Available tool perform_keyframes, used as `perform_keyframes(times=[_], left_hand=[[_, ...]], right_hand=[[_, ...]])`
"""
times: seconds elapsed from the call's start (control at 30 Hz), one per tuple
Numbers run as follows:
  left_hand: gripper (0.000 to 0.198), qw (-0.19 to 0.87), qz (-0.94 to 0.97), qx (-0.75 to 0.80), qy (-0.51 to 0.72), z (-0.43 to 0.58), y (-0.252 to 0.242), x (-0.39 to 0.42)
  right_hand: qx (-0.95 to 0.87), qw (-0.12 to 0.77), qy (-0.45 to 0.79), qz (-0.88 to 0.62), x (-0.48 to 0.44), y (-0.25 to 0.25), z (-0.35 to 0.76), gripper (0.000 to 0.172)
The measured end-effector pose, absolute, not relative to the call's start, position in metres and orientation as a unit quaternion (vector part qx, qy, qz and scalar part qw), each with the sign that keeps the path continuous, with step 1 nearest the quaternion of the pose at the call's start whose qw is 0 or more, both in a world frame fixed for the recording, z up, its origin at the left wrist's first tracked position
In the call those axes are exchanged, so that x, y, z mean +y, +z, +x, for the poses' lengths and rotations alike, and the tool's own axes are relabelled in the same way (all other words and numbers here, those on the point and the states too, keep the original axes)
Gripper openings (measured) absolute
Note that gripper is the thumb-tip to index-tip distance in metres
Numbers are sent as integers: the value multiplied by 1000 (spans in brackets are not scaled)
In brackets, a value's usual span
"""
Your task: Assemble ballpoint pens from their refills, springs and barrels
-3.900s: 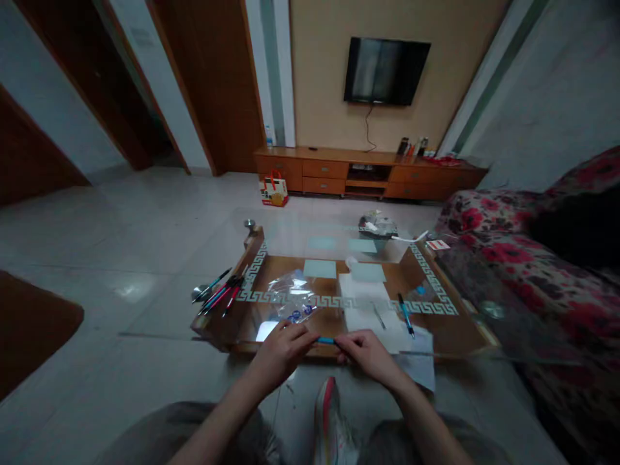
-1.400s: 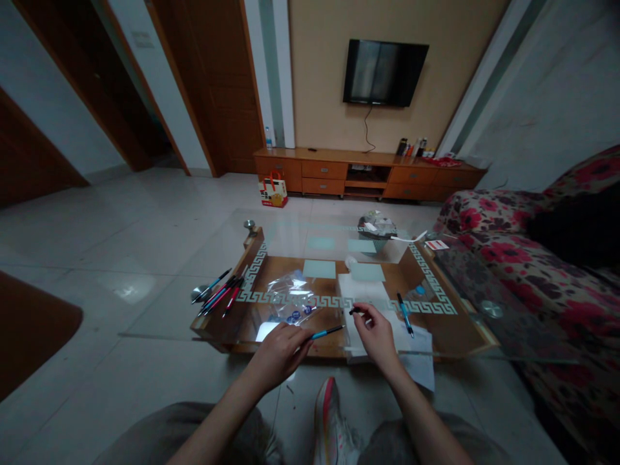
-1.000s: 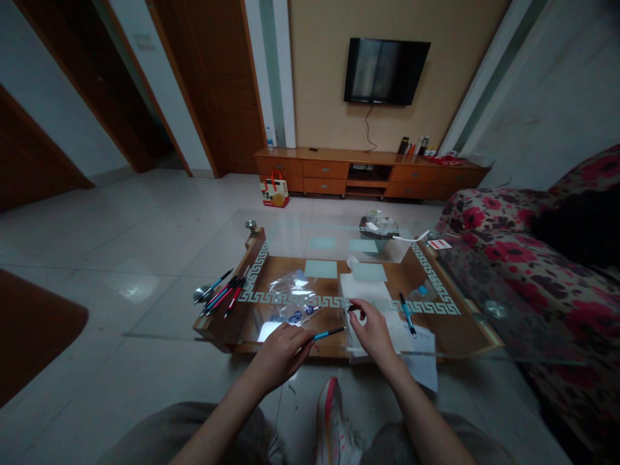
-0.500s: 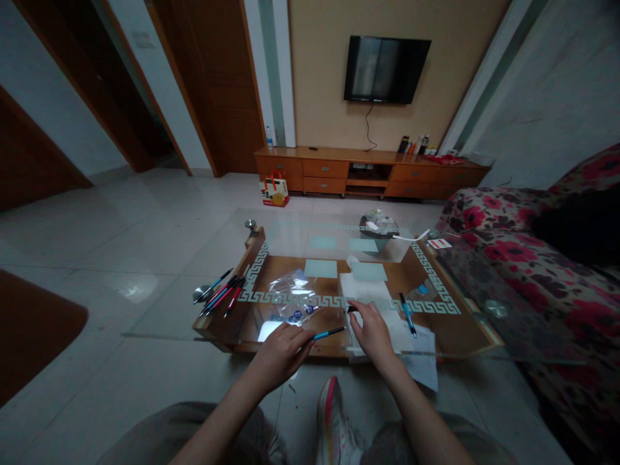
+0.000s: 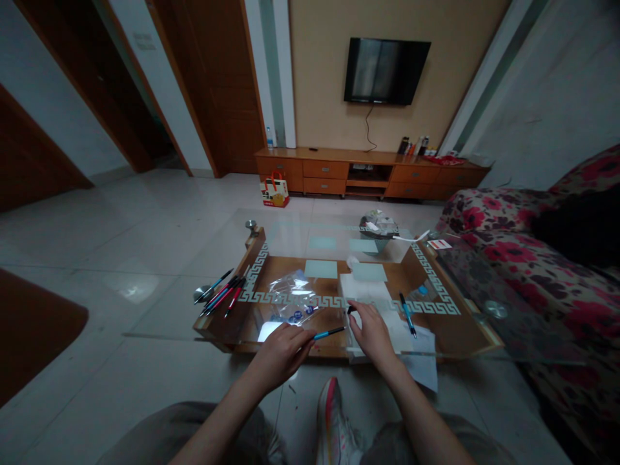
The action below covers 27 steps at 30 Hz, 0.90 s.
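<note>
Pinching a pen [image 5: 329,333] with the left hand [image 5: 285,349], a black bit [image 5: 351,310] with the right hand [image 5: 374,332]. Likely a light, stiff, slightly slippery pen; best to hold its middle.

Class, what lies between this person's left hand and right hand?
In the head view, a black-tipped blue pen, held by the left hand, points toward the right hand.
</note>
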<state>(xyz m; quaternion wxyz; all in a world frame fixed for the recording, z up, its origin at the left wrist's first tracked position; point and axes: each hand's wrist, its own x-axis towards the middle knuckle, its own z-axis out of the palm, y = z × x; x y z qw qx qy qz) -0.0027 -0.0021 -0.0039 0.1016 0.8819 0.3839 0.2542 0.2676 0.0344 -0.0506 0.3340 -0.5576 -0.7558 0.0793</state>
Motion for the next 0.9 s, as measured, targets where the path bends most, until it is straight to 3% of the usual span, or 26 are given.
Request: perform_keyframes(times=[0.33,0.5,0.57,0.9], left_hand=[[26,103,883,390,239,-4,-8,-1],[26,103,882,387,247,-3,-6,-1],[27,99,884,381,253,-3,-5,-1],[28,59,887,368,272,-3,-7,-1]], right_hand=[[-740,345,163,-553,32,-38,279,60],[-701,380,223,-561,23,-2,283,30],[-688,381,276,-553,17,9,280,26],[-652,276,530,-467,3,-1,253,58]])
